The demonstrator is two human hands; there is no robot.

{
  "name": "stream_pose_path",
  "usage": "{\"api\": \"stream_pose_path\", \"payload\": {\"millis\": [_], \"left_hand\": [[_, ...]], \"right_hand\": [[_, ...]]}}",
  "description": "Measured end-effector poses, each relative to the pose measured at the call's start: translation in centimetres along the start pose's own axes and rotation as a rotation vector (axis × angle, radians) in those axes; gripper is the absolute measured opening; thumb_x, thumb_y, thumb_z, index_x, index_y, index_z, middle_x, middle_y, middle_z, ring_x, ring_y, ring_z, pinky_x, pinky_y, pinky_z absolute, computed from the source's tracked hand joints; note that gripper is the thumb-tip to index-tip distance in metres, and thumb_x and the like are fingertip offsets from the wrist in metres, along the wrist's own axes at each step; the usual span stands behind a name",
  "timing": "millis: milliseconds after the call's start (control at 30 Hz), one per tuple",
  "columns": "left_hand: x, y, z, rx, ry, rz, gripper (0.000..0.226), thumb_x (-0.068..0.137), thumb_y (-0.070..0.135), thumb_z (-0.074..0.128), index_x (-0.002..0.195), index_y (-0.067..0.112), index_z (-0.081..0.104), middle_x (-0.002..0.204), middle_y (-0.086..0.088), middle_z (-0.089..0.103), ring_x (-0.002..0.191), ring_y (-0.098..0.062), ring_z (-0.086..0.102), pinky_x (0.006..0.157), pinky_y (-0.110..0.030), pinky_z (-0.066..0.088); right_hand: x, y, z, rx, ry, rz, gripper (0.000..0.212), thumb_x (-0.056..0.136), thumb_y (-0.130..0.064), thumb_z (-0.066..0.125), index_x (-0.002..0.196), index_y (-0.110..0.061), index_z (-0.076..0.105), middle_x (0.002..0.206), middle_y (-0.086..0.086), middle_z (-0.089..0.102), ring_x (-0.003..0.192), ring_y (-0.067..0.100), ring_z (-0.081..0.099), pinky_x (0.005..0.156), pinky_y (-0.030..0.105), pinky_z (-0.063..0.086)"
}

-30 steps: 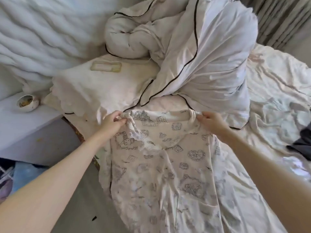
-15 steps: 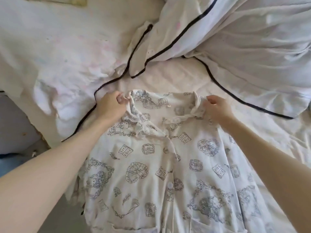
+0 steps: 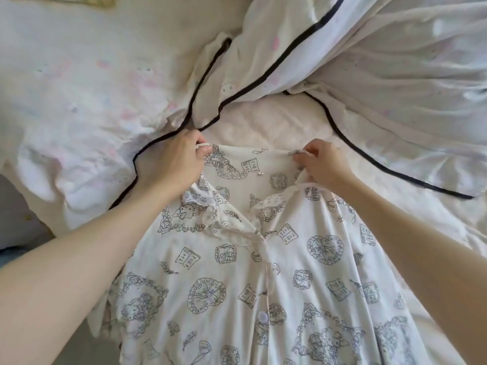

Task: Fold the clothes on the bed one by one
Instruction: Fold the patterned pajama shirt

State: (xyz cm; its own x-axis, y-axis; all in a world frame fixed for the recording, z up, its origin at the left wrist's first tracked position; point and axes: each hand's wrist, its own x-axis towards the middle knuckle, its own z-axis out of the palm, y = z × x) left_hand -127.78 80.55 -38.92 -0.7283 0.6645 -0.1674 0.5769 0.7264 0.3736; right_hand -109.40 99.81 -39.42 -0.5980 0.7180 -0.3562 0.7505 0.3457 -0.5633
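Note:
A white button-front shirt [image 3: 263, 285] printed with grey hearts, books and bears lies front up on the bed, its lace collar toward the pillows. My left hand [image 3: 174, 162] pinches the left end of the collar's top edge. My right hand [image 3: 321, 164] pinches the right end of the collar. Both hands hold the neckline flat against the cream sheet [image 3: 268, 122]. The shirt's hem runs out of view at the bottom.
A white duvet with black piping [image 3: 369, 61] is bunched behind and to the right. A pale pillow [image 3: 79, 88] lies at the left. The bed's left edge drops to the floor [image 3: 15, 219] at lower left.
The shirt has come down from hanging off the bed edge to lying flat on the sheet. Both hands kept their grip on the collar and moved closer to the duvet.

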Motion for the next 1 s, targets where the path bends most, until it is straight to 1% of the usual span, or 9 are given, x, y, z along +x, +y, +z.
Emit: {"api": "stream_pose_path", "payload": {"millis": [67,200,333,433,567,667,800,900,1000], "left_hand": [[-0.2,0.4,0.6,-0.136,0.007,-0.035,0.014,0.094,0.026,0.055,0.100,0.014,0.059,0.102,0.002,0.057,0.099,-0.018,0.054,0.078,-0.032,0.038],[-2.0,0.1,1.2,-0.269,0.106,-0.148,0.032,0.088,0.025,0.063,0.116,0.014,0.055,0.116,-0.004,0.056,0.115,-0.023,0.047,0.097,-0.039,0.036],[-5.9,-0.8,0.7,-0.169,0.337,-0.054,0.032,0.083,0.021,0.067,0.111,0.009,0.058,0.109,-0.015,0.058,0.106,-0.036,0.047,0.091,-0.041,0.032],[-8.9,-0.9,0.8,0.026,0.295,0.297,0.021,0.083,0.018,0.061,0.104,0.012,0.064,0.107,-0.010,0.060,0.103,-0.030,0.046,0.084,-0.039,0.032],[-11.3,0.0,2.2,0.122,0.061,0.700,0.023,0.085,0.020,0.054,0.102,0.014,0.067,0.106,-0.006,0.061,0.104,-0.023,0.048,0.091,-0.036,0.034],[-11.8,0.5,3.1,0.131,-0.022,0.642,0.026,0.082,0.010,0.066,0.107,0.012,0.067,0.110,-0.011,0.060,0.106,-0.028,0.054,0.093,-0.041,0.045],[-12.7,0.7,4.0,0.163,-0.081,0.565,0.044,0.079,0.004,0.070,0.121,0.010,0.061,0.127,-0.020,0.056,0.118,-0.038,0.053,0.101,-0.050,0.044],[-14.0,0.2,4.6,0.247,-0.107,0.540,0.045,0.096,0.025,0.042,0.141,0.017,0.040,0.147,-0.019,0.037,0.136,-0.036,0.035,0.112,-0.051,0.029],[-16.1,-0.2,5.0,0.314,-0.135,0.483,0.051,0.100,0.038,0.019,0.148,0.023,0.024,0.155,-0.014,0.021,0.142,-0.036,0.018,0.113,-0.051,0.014]], "right_hand": [[0.1,0.2,0.8,-0.039,0.012,0.012,0.014,0.089,-0.028,0.058,0.090,-0.014,0.060,0.089,0.009,0.068,0.085,0.028,0.062,0.071,0.034,0.046],[-1.9,0.2,1.5,-0.089,0.202,-0.024,0.028,0.090,-0.033,0.053,0.110,-0.014,0.060,0.116,0.007,0.056,0.110,0.028,0.049,0.089,0.036,0.033],[-6.3,-0.1,2.0,-0.263,0.453,-0.431,0.031,0.084,-0.032,0.055,0.108,-0.017,0.066,0.112,0.008,0.060,0.103,0.028,0.047,0.083,0.037,0.031],[-8.6,0.3,3.1,-0.420,0.295,-0.725,0.036,0.083,-0.034,0.052,0.111,-0.019,0.067,0.110,0.005,0.065,0.103,0.026,0.051,0.084,0.047,0.041],[-9.1,1.4,3.5,-0.454,0.226,-0.808,0.024,0.069,-0.016,0.077,0.093,-0.016,0.073,0.082,0.004,0.062,0.081,0.029,0.059,0.075,0.047,0.044],[-9.0,2.3,2.9,-0.422,0.247,-0.774,0.010,0.071,-0.008,0.075,0.079,-0.013,0.071,0.075,0.003,0.058,0.071,0.027,0.056,0.073,0.043,0.043],[-10.1,4.8,2.8,-0.461,0.259,-0.813,0.013,0.082,-0.005,0.066,0.092,-0.011,0.070,0.093,0.006,0.067,0.085,0.028,0.065,0.087,0.046,0.044],[-12.2,6.2,3.4,-0.528,0.110,-0.753,0.036,0.096,-0.032,0.046,0.125,-0.017,0.061,0.129,0.011,0.059,0.123,0.029,0.053,0.107,0.055,0.033],[-14.2,6.8,4.2,-0.628,-0.018,-0.640,0.051,0.098,-0.047,0.029,0.145,-0.027,0.036,0.152,0.013,0.032,0.139,0.033,0.031,0.113,0.059,0.016]]}}
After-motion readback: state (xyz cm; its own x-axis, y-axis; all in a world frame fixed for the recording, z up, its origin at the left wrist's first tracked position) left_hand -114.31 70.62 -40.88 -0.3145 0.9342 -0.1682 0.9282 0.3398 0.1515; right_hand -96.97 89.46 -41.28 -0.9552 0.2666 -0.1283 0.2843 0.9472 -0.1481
